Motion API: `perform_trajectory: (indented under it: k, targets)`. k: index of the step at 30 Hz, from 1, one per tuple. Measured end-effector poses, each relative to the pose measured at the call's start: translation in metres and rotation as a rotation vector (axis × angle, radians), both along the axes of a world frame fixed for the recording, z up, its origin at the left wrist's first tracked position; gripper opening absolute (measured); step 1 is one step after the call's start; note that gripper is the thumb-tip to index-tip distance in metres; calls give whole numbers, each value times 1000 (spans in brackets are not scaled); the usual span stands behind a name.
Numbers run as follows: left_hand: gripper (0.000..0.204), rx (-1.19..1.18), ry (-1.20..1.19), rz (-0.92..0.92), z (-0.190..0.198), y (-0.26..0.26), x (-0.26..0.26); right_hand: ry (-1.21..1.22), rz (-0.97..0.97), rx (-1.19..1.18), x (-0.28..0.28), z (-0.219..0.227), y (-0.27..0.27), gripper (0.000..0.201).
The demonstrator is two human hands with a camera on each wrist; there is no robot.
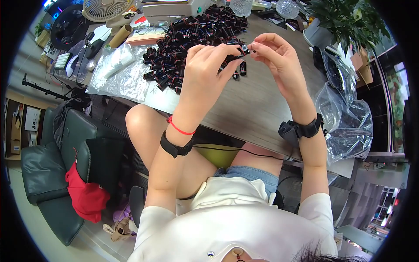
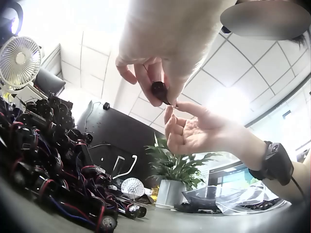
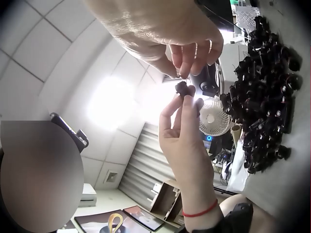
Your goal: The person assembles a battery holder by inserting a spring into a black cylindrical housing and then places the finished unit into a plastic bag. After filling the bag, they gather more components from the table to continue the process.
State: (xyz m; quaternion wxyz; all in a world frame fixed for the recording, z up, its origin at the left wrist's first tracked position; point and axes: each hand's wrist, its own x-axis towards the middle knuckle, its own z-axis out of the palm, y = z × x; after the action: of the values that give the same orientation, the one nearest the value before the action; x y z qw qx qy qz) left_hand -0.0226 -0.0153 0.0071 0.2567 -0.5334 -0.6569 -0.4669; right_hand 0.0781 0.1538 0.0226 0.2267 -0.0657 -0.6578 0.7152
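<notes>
The left hand (image 1: pixel 207 65) pinches a small black cylinder (image 2: pixel 159 90) with thin wires between thumb and fingers, raised above the table. It looks like one of the many wired cylinders in the pile (image 1: pixel 192 37), with a shiny metal end facing the other hand. Thumb and fingertip of the right hand (image 1: pixel 279 61) pinch together right at that end, on what looks like a fine wire. In the right wrist view both sets of fingertips nearly meet around the dark part (image 3: pixel 182 88). The left fingers hide much of its body.
Plastic bags (image 1: pixel 124 72) and a cardboard tube (image 1: pixel 120 36) lie left of the pile on the table (image 1: pixel 244 111). A fan (image 1: pixel 106 9) stands at the back left. To the right are a potted plant (image 1: pixel 321 32) and clear plastic wrap (image 1: pixel 349 126). A cable hangs from the right wrist band.
</notes>
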Motion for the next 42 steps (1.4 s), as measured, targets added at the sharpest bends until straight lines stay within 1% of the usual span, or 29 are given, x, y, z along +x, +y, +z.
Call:
perform_trajectory:
  k: [2, 5, 8, 9, 12, 13, 17, 20, 21, 24, 25, 28, 29, 32, 36, 42]
  targets:
    - [15, -14, 1, -5, -1, 0, -1, 19, -8, 24, 0, 0, -2, 19]
    - [14, -19, -21, -63, -1, 1, -1, 57, -24, 74, 0, 1, -4, 19]
    - [14, -35, -11, -76, -1, 0, -3, 97, -55, 167, 1, 3, -5, 18]
    - [14, -44, -6, -81, -1, 0, -3, 96, -54, 167, 1, 4, -7, 18]
    - [14, -58, -14, -87, -1, 0, -3, 74, -120, 307, 5, 9, -13, 15]
    - [14, -65, -17, -91, -1, 0, -3, 73, -119, 307, 5, 10, -14, 15]
    - [16, -21, -29, -89, -4, -1, -7, 102, -136, 377, 7, 13, -14, 12]
    - [16, -9, -55, -54, -2, -2, -7, 109, -152, 584, 9, 14, -11, 11]
    - [17, -4, -68, -38, -1, -2, -6, 109, -151, 584, 9, 14, -12, 11]
    - [15, 42, -62, -14, 2, -2, -4, 117, -49, 542, 10, 14, -14, 11]
    - [14, 65, -59, -3, 3, -2, -3, 117, -49, 542, 10, 14, -14, 11]
    - [13, 114, -34, -22, -1, 1, -4, 63, 127, 264, 8, 11, -12, 13]
    - [12, 139, -22, -31, -1, 1, -4, 63, 127, 264, 8, 10, -12, 13]
    - [11, 170, 21, -19, -1, 2, -4, 71, 194, 18, 6, 8, -14, 15]
    - [11, 200, 52, -6, 0, 2, -4, 78, 249, -75, 6, 6, -13, 15]
    - [11, 208, 65, -5, 0, 1, -4, 84, 260, -99, 5, 5, -12, 16]
